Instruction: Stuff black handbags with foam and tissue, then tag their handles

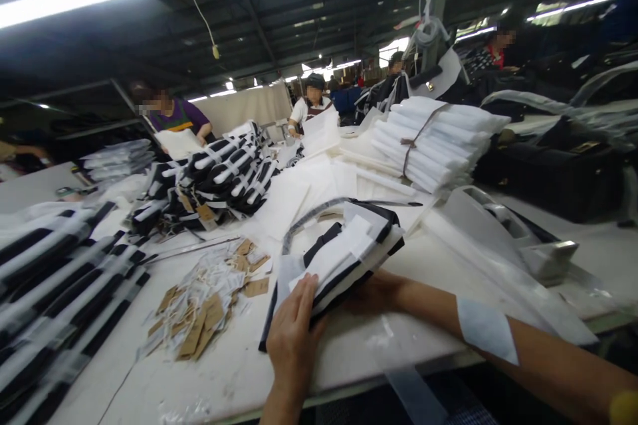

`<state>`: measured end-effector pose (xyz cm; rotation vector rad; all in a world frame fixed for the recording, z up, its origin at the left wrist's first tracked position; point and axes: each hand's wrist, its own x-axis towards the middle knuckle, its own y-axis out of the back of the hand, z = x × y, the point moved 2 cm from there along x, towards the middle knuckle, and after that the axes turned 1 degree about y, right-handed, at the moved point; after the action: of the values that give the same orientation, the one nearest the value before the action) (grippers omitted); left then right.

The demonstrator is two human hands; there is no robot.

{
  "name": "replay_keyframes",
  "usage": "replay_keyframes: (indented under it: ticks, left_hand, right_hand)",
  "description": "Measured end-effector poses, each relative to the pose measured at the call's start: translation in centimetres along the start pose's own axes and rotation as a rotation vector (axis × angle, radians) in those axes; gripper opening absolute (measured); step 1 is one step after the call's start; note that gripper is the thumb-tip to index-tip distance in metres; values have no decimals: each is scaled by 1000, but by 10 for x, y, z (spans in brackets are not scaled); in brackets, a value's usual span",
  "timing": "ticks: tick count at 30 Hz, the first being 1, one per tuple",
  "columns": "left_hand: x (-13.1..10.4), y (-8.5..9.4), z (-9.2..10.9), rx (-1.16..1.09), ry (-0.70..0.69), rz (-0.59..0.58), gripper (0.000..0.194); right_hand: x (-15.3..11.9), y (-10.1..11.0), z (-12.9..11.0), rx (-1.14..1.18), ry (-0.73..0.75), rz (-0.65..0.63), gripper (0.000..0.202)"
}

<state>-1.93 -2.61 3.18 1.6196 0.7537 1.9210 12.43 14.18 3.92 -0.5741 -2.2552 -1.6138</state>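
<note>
A folded black bag (393,216) padded with white sheet material (339,252) is tilted up off the worktable, held between both hands. My left hand (294,325) presses extended fingers on its near white face, with the thumb lower down at its edge. At the lower right edge is my right hand (371,292), closed against the bag; its fingers are hidden behind it. A strap (304,216) in clear wrap loops out behind the bag. To the left lies a loose pile of brown cardboard hang tags (207,322) with white strings.
Stacks of black-and-white wrapped bundles (54,285) stand at left, with another heap (219,172) behind. A tied stack of white sheets (428,139) and a grey tape dispenser (523,239) are at right. Co-workers (182,116) stand across the white table (239,378).
</note>
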Motion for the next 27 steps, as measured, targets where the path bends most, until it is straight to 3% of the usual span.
replay_keyframes:
  ticks: [4,8,13,16,18,21,23,27]
  left_hand:
    - [3,0,4,-1,5,30,74]
    - [15,5,13,17,-79,79,57]
    - [25,13,41,44,-188,105,39]
    - [15,10,62,72,-206,143,36]
    - [5,4,74,87,-209,189,36]
    - [-7,-6,89,108,-228,236,34]
    - [-10,-11,93,119,-222,242,33]
    - [-7,-12,94,118,-203,295,31]
  right_hand:
    - [-20,-1,-15,-38,62,23,32]
    - [-53,9,-47,-49,151,-58,41]
    - [-58,47,-91,60,414,64,31]
    - [-47,74,-96,54,474,173,30]
    - [-33,88,-81,65,352,252,25]
    - [5,90,-32,117,-124,241,23]
    - [36,77,5,126,-493,2,28]
    - [93,42,56,90,-626,-212,23]
